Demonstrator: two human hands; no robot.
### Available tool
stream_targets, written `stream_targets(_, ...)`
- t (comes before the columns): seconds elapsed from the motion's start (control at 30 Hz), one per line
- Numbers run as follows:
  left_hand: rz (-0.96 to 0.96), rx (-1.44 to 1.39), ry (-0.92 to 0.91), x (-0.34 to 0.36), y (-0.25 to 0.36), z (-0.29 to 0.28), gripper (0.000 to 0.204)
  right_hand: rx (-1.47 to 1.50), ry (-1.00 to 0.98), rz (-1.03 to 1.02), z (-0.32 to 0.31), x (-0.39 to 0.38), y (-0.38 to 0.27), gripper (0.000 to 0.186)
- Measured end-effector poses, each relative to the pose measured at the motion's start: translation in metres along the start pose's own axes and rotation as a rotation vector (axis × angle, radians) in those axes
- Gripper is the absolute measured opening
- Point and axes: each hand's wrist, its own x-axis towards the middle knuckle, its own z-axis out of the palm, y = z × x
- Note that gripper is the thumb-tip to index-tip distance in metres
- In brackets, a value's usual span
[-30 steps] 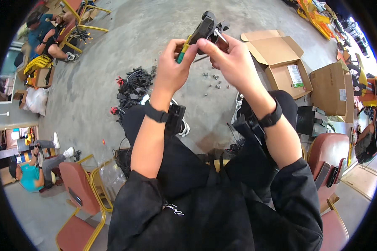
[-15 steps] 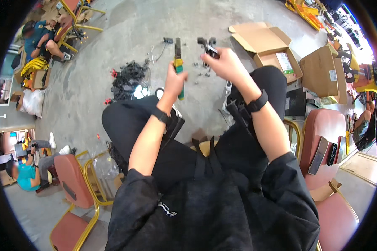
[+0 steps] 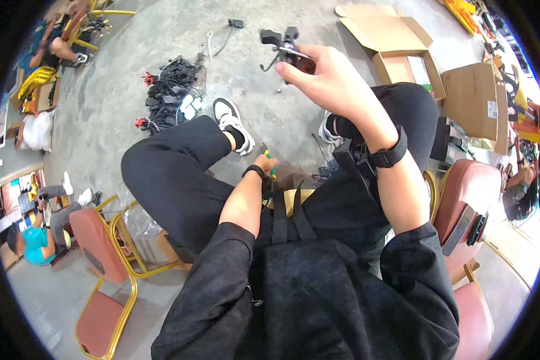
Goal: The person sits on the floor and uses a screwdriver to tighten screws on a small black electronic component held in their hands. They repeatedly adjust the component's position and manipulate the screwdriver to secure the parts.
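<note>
My right hand (image 3: 330, 78) is raised over the floor, its thumb and fingers closed round a small black bracket-like part (image 3: 288, 48). That part has two black lobes at its far end, a shiny plate, and a thin dark curved wire or hook at its left. Down between my knees, my left hand (image 3: 265, 161) is closed on a hand tool with a green and yellow handle (image 3: 273, 172). The tool's dark end is mostly out of sight. An open brown container, possibly a box (image 3: 291, 182), lies just beside that hand.
Black cables with red ends (image 3: 168, 90) lie in a heap left of my foot. A small black connector (image 3: 235, 24) with a lead sits farther off. Cardboard boxes (image 3: 474, 99) stand at the right. Padded chairs (image 3: 99, 246) flank me, and other people sit at the left.
My left hand has pulled back toward my body with the green-and-yellow-handled tool, down between my knees. My right hand has moved slightly up and left, still holding the black part.
</note>
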Motion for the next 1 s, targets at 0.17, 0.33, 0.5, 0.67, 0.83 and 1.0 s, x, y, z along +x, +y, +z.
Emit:
stream_targets(0.17,0.009,0.472,-0.067,0.012,0.0,0.032,0.091,0.029,0.025,0.012,-0.002,0.013,0.001,0.04)
stream_targets(0.33,-0.082,0.506,-0.16,-0.012,0.015,0.024,0.104,0.009,0.05,-0.06,-0.003,0.027,0.001,0.038)
stream_targets(0.5,-0.228,0.388,-0.158,-0.019,0.027,0.023,0.114,0.009,0.049,-0.118,0.005,0.033,0.004,0.036)
stream_targets(0.67,-0.223,0.466,-0.172,-0.025,0.026,0.014,0.106,0.035,0.02,-0.097,0.005,0.035,0.004,0.037)
stream_targets(0.83,0.321,0.292,0.286,-0.039,0.087,-0.036,0.056,0.065,0.006,-0.03,-0.007,0.032,-0.006,0.033)
stream_targets(1.0,0.971,0.151,0.505,-0.115,0.174,-0.148,0.033,0.137,0.022,-0.018,-0.012,0.014,-0.02,0.029)
